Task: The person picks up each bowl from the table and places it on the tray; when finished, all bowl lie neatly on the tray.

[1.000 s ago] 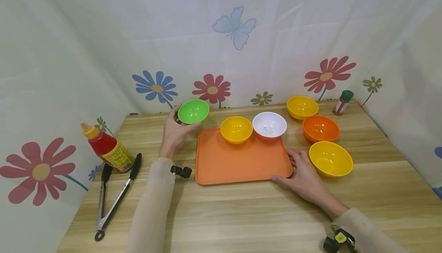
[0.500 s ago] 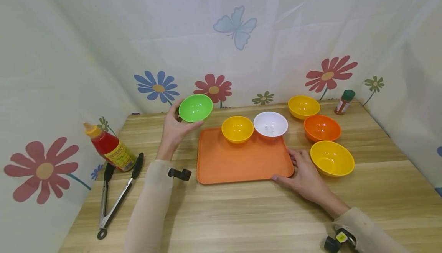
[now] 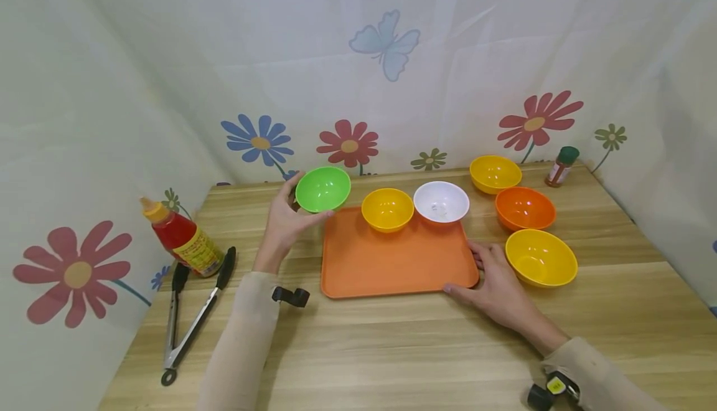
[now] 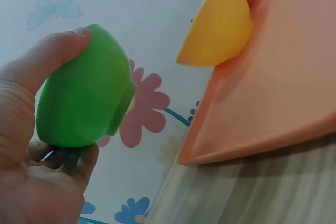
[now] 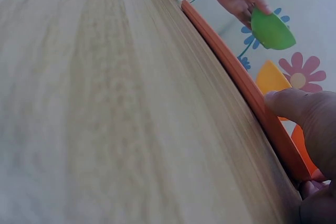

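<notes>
My left hand (image 3: 282,221) holds a green bowl (image 3: 323,190) by its side, thumb at the rim and fingers beneath. In the left wrist view the green bowl (image 4: 86,95) is in the air, apart from the orange tray (image 3: 398,268), beside its back left corner. A yellow bowl (image 3: 388,210) and a bowl white inside and orange outside (image 3: 441,203) stand side by side along the tray's back edge. My right hand (image 3: 495,286) grips the tray's front right corner, with the thumb (image 5: 286,100) on its front edge and the fingers at its right side.
To the tray's right stand a yellow bowl (image 3: 495,174), an orange bowl (image 3: 524,209) and a larger yellow bowl (image 3: 540,258). A green-capped spice jar (image 3: 562,166) is at the back right. On the left are a red sauce bottle (image 3: 187,240) and open tongs (image 3: 196,321).
The green bowl rose a little, then came down again and moved slightly right with my left hand, closer to the tray. My right hand stays at the tray corner.
</notes>
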A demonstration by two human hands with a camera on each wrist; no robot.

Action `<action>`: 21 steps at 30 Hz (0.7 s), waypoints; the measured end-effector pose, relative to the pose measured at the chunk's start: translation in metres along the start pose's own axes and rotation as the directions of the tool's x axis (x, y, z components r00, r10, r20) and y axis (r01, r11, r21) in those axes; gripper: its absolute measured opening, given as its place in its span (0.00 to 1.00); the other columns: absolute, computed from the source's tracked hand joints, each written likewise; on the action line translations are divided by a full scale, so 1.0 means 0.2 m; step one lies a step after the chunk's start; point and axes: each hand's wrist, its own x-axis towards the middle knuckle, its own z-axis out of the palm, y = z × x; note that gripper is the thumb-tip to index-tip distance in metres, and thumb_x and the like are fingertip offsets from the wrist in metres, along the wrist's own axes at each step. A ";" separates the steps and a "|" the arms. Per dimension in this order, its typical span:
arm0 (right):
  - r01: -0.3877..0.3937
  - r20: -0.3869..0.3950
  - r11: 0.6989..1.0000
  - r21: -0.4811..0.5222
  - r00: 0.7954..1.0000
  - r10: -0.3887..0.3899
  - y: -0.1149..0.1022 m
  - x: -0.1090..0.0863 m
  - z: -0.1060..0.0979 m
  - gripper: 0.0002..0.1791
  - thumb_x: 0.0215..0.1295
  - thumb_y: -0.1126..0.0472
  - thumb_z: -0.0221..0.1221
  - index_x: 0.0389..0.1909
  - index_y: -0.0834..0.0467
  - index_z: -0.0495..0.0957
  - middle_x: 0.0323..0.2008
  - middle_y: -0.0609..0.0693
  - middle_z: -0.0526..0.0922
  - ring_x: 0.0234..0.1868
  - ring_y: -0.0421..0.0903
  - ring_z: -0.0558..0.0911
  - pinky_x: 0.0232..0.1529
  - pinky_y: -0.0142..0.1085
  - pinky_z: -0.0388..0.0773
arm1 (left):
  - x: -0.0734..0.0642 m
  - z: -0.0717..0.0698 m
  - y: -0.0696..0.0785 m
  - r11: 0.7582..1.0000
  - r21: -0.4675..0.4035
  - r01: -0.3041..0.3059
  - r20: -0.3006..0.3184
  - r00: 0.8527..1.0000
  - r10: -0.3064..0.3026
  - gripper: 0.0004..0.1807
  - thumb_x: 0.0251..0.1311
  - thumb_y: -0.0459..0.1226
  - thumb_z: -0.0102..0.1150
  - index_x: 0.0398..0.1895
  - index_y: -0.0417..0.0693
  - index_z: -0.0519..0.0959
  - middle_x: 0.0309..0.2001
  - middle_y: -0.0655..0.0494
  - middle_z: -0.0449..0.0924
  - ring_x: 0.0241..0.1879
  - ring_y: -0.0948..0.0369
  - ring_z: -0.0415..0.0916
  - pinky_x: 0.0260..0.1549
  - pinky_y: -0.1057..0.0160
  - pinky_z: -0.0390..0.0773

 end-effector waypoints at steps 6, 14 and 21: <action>0.003 -0.001 1.000 0.001 1.000 -0.003 0.00 0.00 0.00 0.62 0.59 0.39 0.83 0.83 0.67 0.63 0.63 0.64 0.70 0.66 0.63 0.79 0.72 0.61 0.80 | -0.02 0.00 -0.04 1.000 0.022 0.002 0.032 0.999 -0.003 0.63 0.48 0.35 0.92 0.87 0.46 0.62 0.81 0.45 0.69 0.74 0.44 0.73 0.78 0.44 0.73; 0.015 -0.007 1.000 -0.004 1.000 -0.015 0.01 0.00 0.00 0.63 0.59 0.38 0.83 0.83 0.68 0.63 0.64 0.65 0.70 0.67 0.63 0.78 0.72 0.62 0.79 | -0.04 0.02 -0.09 0.998 0.062 0.016 0.073 0.997 -0.020 0.62 0.49 0.36 0.92 0.86 0.47 0.64 0.79 0.45 0.68 0.73 0.44 0.72 0.78 0.44 0.73; 0.012 -0.004 1.000 0.006 1.000 -0.012 0.01 0.00 0.00 0.63 0.59 0.39 0.83 0.83 0.68 0.62 0.64 0.65 0.70 0.67 0.63 0.78 0.73 0.62 0.78 | -0.06 0.03 -0.12 0.996 0.086 0.012 0.105 0.994 -0.021 0.61 0.51 0.38 0.91 0.86 0.46 0.62 0.79 0.43 0.68 0.73 0.43 0.73 0.76 0.43 0.76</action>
